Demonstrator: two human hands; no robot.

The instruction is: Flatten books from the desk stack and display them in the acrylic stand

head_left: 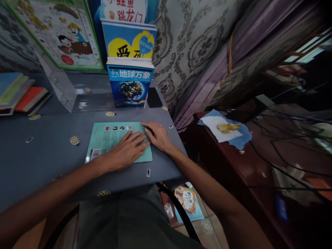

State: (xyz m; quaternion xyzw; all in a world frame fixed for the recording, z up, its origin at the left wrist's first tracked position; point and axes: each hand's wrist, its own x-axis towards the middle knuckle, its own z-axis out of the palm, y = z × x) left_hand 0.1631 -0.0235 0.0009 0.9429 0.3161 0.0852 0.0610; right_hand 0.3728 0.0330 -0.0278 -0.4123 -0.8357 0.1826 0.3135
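A teal paperback book [103, 141] lies closed on the grey patterned table [52, 138], its barcode at the lower left corner and a row of small portraits near its top edge. My left hand [128, 150] rests flat across the right half of the cover with its fingers stretched out. At the book's right edge lies my right hand [157, 136], its fingers extended over the upper right corner. The tips of the two hands are close together. Neither hand grips the book.
Behind the book, a clear acrylic rack [90, 100] holds upright books, a blue globe-cover book [131, 86] foremost. A black phone [154, 97] lies beside it. Stacked books [18, 93] sit at left. To the right stands a dark red cabinet [233, 166] with cables. Another book [188, 204] lies below.
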